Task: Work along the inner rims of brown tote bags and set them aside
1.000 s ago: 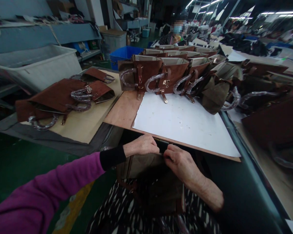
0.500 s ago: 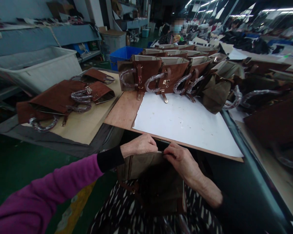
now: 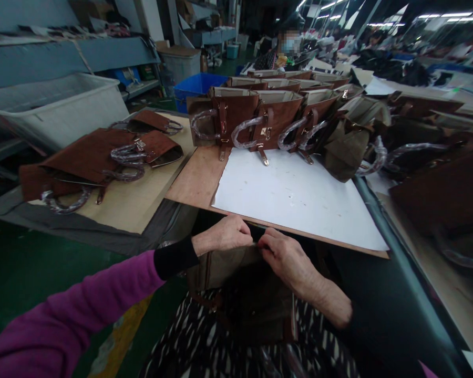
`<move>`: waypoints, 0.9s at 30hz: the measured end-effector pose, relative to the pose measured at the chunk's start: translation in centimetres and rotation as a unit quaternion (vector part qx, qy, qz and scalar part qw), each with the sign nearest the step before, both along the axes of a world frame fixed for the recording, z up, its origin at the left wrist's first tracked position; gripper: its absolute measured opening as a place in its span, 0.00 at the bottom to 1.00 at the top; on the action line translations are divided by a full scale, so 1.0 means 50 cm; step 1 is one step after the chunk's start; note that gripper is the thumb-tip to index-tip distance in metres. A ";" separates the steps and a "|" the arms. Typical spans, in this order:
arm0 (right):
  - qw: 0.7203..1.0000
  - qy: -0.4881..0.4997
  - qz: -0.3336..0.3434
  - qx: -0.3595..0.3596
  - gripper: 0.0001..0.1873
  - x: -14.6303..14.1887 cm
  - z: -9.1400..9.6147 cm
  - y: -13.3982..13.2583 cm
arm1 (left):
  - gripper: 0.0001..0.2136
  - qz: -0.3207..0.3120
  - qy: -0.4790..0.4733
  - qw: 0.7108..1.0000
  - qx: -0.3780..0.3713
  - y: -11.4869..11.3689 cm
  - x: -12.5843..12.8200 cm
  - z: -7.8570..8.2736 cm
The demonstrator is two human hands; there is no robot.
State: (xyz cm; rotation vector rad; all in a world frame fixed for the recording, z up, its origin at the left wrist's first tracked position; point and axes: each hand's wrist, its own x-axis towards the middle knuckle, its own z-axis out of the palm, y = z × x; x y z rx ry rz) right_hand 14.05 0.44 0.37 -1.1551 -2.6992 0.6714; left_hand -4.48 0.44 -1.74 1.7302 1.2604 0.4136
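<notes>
A brown handbag (image 3: 224, 268) lies on my lap below the table's front edge. My left hand (image 3: 224, 235) is closed on its upper rim, fingers pinched together. My right hand (image 3: 286, 257) grips the same rim just to the right, fingers curled over it, and the two hands nearly touch. The inside of the bag is dark and I cannot see what is in it. A white sheet (image 3: 295, 197) lies on the brown board (image 3: 193, 181) just beyond my hands.
A row of brown handbags (image 3: 256, 118) with plastic-wrapped handles stands at the board's far edge. More bags (image 3: 98, 157) lie flat on the left table. A white tub (image 3: 59, 107) and a blue crate (image 3: 197, 86) stand behind. A masked person (image 3: 289, 47) sits far back.
My hands have shifted slightly left and up along the bag's rim and closed in on each other. Nothing on the table has moved.
</notes>
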 end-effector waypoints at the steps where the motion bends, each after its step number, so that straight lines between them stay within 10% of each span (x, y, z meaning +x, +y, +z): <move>1: 1.000 -0.001 0.008 -0.007 0.09 -0.001 0.003 0.000 | 0.10 0.002 0.007 1.000 0.010 -0.001 0.002 -0.001; 18: 0.998 -0.041 0.041 0.006 0.10 0.012 0.007 -0.023 | 0.09 0.036 0.097 0.990 0.094 -0.010 0.030 0.006; 27: 0.993 -0.002 -0.108 -0.051 0.08 0.000 -0.009 -0.004 | 0.11 -0.009 0.026 0.998 0.062 -0.012 0.004 0.014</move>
